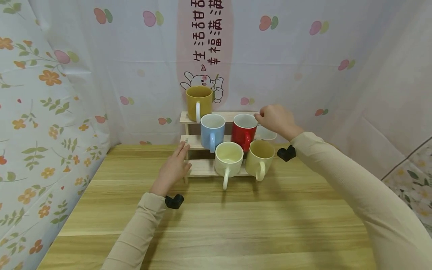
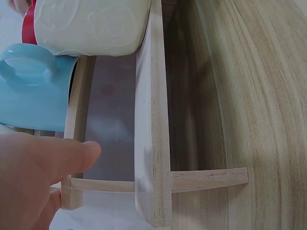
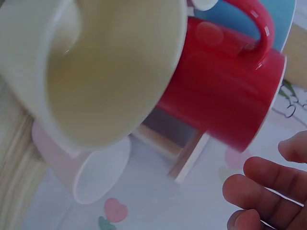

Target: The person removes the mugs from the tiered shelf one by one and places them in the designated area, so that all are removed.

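Observation:
A three-step wooden rack (image 1: pixel 199 141) bears mugs. My left hand (image 1: pixel 170 169) holds its left end, thumb across the middle plank (image 2: pixel 76 105) and another finger at the plank's end. Beside the red mug (image 1: pixel 242 129) is my right hand (image 1: pixel 278 120), fingers loosely bent and nothing between them in the right wrist view. Next to the red mug on the middle step stands a light blue mug (image 1: pixel 212 129). On the low step are a cream mug (image 1: pixel 221 163) and a pale yellow mug (image 1: pixel 256 165). A mustard mug (image 1: pixel 192 107) occupies the top step.
A whitish mug (image 3: pixel 62 158) is partly hidden beyond the rack's right end. The rack stands at the back of a wooden table (image 1: pixel 236 225), close to a printed cloth (image 1: pixel 141 75) hanging behind. Mug handles jut toward the front.

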Demonstrator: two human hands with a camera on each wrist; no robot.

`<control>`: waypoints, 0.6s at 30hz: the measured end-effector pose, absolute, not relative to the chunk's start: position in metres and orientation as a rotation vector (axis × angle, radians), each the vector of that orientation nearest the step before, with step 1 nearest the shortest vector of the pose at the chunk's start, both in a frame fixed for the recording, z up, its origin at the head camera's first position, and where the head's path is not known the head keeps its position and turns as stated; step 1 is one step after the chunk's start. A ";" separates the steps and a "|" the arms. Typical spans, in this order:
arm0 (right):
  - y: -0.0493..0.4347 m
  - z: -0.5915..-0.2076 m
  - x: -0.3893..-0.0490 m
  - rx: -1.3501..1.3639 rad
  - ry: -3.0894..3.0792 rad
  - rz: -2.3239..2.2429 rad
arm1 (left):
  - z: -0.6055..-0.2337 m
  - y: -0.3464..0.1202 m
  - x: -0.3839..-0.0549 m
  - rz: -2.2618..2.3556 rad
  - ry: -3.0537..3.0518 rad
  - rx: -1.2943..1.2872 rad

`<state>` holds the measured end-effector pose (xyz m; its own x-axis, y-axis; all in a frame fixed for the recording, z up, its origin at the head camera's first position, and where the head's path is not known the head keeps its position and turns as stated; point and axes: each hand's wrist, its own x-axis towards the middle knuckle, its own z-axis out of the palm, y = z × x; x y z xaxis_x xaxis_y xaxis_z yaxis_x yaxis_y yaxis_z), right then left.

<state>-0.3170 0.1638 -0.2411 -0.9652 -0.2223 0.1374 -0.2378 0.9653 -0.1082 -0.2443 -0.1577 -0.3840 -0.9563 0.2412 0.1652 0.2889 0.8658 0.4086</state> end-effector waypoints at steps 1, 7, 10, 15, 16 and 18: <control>0.161 -0.240 -0.317 0.357 -2.995 0.182 | -0.384 -0.158 -0.244 -0.668 -2.930 -0.417; 0.144 -0.235 -0.317 0.427 -2.978 0.110 | -0.382 -0.157 -0.243 -0.663 -2.925 -0.418; 0.135 -0.233 -0.317 0.444 -2.970 0.102 | -0.382 -0.157 -0.243 -0.666 -2.923 -0.417; 0.122 -0.228 -0.318 0.426 -2.980 0.115 | -0.383 -0.156 -0.243 -0.674 -2.931 -0.404; 0.119 -0.227 -0.319 0.427 -2.979 0.114 | -0.383 -0.156 -0.243 -0.675 -2.928 -0.402; 0.114 -0.224 -0.320 0.446 -2.976 0.106 | -0.383 -0.156 -0.243 -0.675 -2.927 -0.395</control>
